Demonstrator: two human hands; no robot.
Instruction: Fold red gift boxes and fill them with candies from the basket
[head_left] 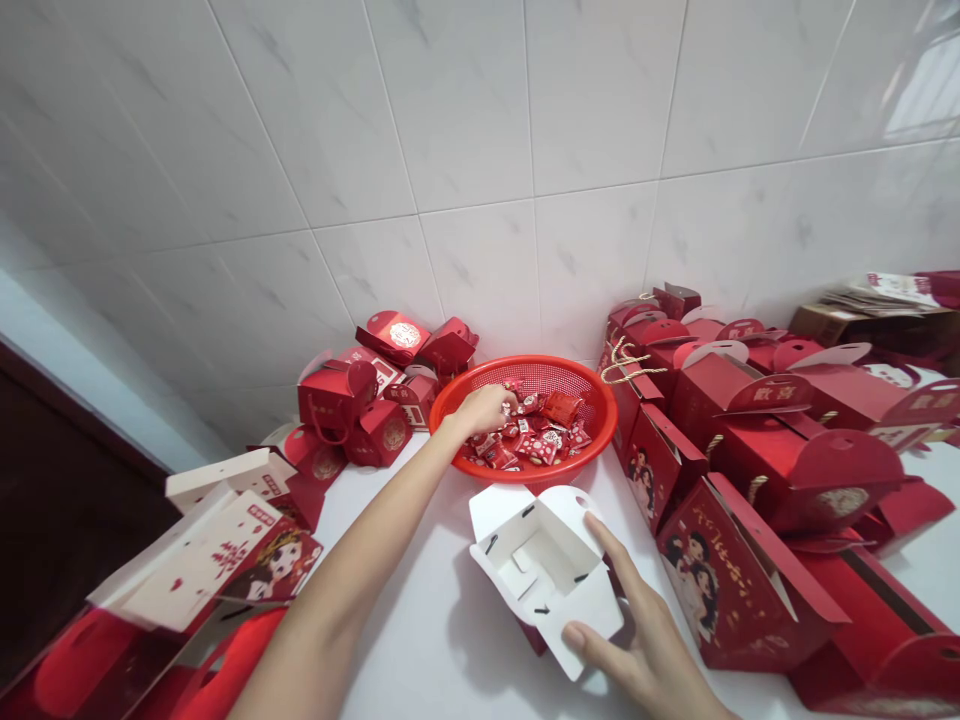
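My left hand [487, 408] reaches into a red plastic basket [444, 440], its fingers curled around a wrapped candy [513, 386] at the fingertips. Many small red and white candy packets lie in the basket under and beside that hand. My right hand [637, 630] grips an open paper gift box [559, 545] by its right side, thumb on one flap and fingers by another. The box's flaps are folded outward, so its white inside shows; no candy can be seen in it. It is tilted towards me, just in front of the basket.
Red gift boxes [772, 440] crowd the right side, some with rope handles. More red boxes [337, 400] are stacked at the back left. Cream and red cartons [217, 550] stand at the front left. A tiled wall [480, 260] rises behind the white table [420, 620].
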